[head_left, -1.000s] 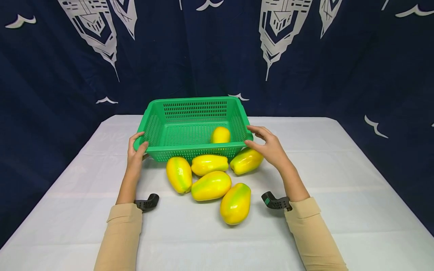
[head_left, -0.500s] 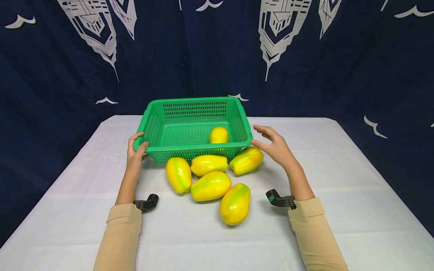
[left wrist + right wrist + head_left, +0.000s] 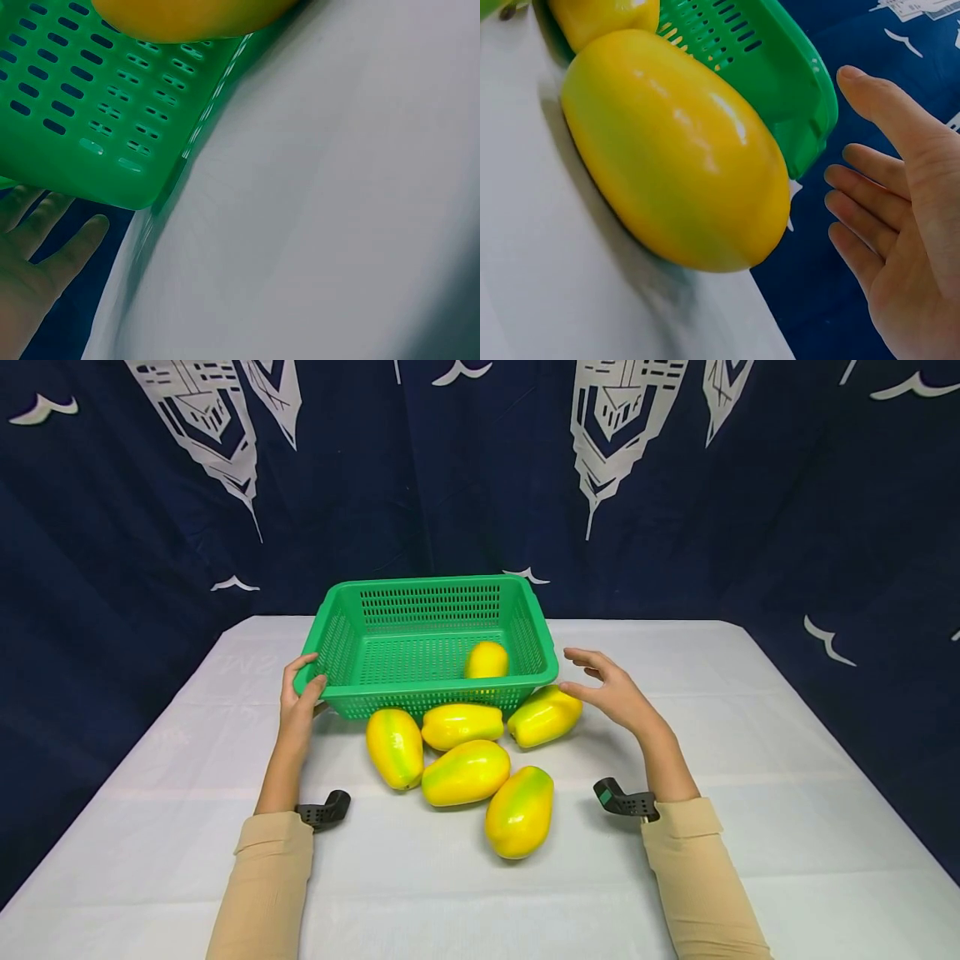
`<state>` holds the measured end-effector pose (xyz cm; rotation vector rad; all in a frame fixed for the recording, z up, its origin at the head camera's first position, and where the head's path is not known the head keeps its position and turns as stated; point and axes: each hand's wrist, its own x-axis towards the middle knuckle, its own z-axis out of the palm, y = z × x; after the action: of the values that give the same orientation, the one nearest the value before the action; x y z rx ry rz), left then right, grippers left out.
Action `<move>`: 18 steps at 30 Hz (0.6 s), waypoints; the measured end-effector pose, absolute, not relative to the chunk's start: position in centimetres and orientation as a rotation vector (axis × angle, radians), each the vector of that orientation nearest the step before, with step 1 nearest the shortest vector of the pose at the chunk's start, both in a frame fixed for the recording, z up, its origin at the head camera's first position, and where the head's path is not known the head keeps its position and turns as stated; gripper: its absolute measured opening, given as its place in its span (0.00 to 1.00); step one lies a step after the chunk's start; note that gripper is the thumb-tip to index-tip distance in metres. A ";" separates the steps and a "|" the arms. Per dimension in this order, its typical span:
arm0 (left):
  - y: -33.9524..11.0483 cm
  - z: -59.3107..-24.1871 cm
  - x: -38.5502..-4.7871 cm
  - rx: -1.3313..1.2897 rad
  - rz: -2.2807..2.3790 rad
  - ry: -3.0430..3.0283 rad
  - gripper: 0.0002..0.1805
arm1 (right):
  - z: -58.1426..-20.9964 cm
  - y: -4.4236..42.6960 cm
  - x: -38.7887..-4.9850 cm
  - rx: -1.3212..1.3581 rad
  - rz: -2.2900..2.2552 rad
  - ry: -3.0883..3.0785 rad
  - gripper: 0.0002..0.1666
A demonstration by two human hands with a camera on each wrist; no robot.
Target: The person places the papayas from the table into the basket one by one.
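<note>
A green basket (image 3: 420,687) stands at the table's far side with one yellow fruit (image 3: 487,660) inside. My left hand (image 3: 297,700) grips the basket's left front corner, thumb on the rim; the left wrist view shows this hand (image 3: 37,262) by the basket (image 3: 112,184). To the right of the basket, my right hand (image 3: 615,693) is off the rim, fingers loosely bent and holding nothing. Its thumb is close to a yellow-green fruit (image 3: 546,717). In the right wrist view, the hand (image 3: 907,217) is apart from both the fruit (image 3: 675,150) and the basket (image 3: 802,97).
In front of the basket lie more yellow-green fruits: one at left (image 3: 395,748), one against the basket's front (image 3: 462,725), one below that (image 3: 467,772) and one nearest me (image 3: 520,812). A white cloth covers the table (image 3: 750,760); a dark blue curtain (image 3: 450,485) hangs behind.
My right hand has let go of the basket's right corner and moved right and slightly down. The left hand has kept its grip. The fruit inside the basket has shifted slightly.
</note>
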<state>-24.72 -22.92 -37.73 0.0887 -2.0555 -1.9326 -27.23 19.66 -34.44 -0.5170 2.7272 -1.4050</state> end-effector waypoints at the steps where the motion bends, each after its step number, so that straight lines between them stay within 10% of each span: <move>1: -22.9 -37.7 -24.7 0.089 -1.934 -2.054 0.24 | -34.6 19.7 -27.3 -0.511 -1.402 2.717 0.39; 18: -23.0 -37.6 -24.7 0.078 -1.940 -2.059 0.25 | -36.0 20.4 -27.7 -0.504 -1.298 2.658 0.39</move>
<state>-24.71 -22.96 -37.61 0.0784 -2.0589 -1.9398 -27.73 20.40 -35.96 -0.5040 2.6577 -1.2979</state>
